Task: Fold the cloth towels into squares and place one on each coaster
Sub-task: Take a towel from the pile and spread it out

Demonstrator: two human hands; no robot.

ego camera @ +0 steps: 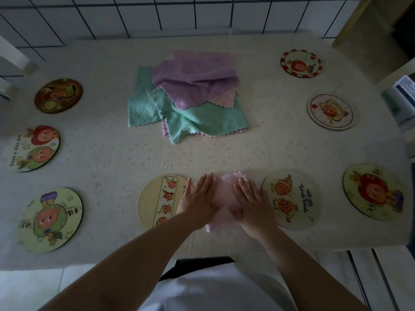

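Note:
A folded pink towel (224, 194) lies on the table near its front edge, between two round coasters. My left hand (197, 196) presses flat on the towel's left side, and my right hand (251, 200) presses flat on its right side; fingers of both are straight. The cream coaster with a strip of cartoon figures (157, 200) sits just left of the towel, partly under my left hand. The "we are friends" coaster (292, 198) sits just right. A pile of purple, pink and green towels (188, 97) lies unfolded at the table's middle back.
Three coasters line the left side (58, 95) (33, 149) (50, 219). Three more line the right side (301, 63) (330, 112) (374, 191). All coasters are bare. A tiled wall stands behind the table (112, 153); a white box (402, 97) sits at the right edge.

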